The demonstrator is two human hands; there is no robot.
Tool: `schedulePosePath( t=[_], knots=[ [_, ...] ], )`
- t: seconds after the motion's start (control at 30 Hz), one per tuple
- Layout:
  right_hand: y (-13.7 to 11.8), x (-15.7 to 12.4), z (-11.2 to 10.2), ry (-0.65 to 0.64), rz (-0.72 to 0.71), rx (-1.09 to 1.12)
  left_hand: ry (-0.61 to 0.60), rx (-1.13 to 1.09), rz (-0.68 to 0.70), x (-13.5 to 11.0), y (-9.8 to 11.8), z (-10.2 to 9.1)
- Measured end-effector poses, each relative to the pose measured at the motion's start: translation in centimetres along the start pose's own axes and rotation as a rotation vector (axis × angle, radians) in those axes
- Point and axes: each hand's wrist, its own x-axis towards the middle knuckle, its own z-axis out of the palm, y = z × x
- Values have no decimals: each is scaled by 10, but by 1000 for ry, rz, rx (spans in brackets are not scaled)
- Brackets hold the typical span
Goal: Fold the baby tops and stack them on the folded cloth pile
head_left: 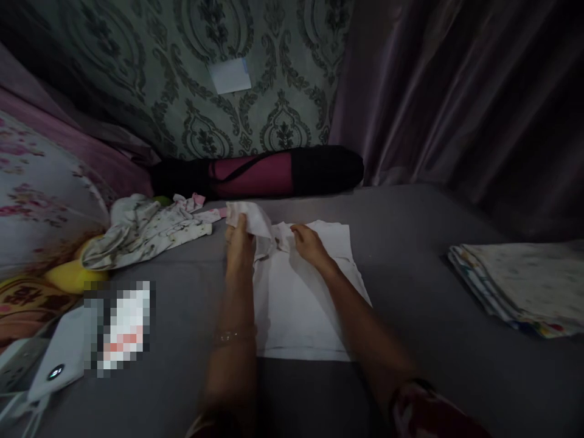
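A white shirt (301,304) lies spread on the grey bed sheet, its hem toward me. My left hand (239,237) is closed on a raised fold of the shirt's upper left part, which hangs over the fingers and thumb. Close to the upper middle of the garment, my right hand (310,243) pinches the white cloth between thumb and fingertips. Between the two hands the fabric is bunched, with a small dark spot showing there. The right shoulder side of the shirt lies flat on the sheet.
Stacked folded cloths (524,286) lie at the right. A printed small garment (155,228) is heaped at the left, near a yellow cushion (73,277) and a white device (68,347) with cables. A black and pink long bag (255,173) rests against the wall.
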Motion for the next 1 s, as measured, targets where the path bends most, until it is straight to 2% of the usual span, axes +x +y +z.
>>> schedulePosePath(
  t=[0.1,0.23,0.33,0.4,0.47,0.5,0.57,0.63,0.7,0.77,0.9,1.0],
  knots=[
    [-7,-14,15,-184,-109,-226,82,-104,72,-3,17,0],
    [-15,-29,27,-345,-166,-399,37,-117,106,-9,21,7],
    [-14,-30,28,-392,-164,-370,-2,-98,106,-9,15,11],
    [-12,-24,26,-345,-134,-224,-13,-64,107,-7,8,14],
    [-10,-15,24,-189,-39,20,-53,-2,121,-9,0,17],
    [-9,-9,22,-83,54,171,-103,42,130,-11,-4,19],
    [-7,1,16,113,314,512,-275,165,122,-20,-11,23],
    [-3,9,7,212,585,832,-458,321,74,-30,-15,26],
    [1,13,-3,239,731,1034,-521,469,30,-36,-15,26],
    [4,14,-11,256,753,1093,-448,539,17,-34,-14,22],
    [6,12,-18,314,743,1099,-203,567,-19,-11,-16,-1],
    [7,12,-21,273,729,1112,-129,666,-1,3,-23,-16]
  ],
)
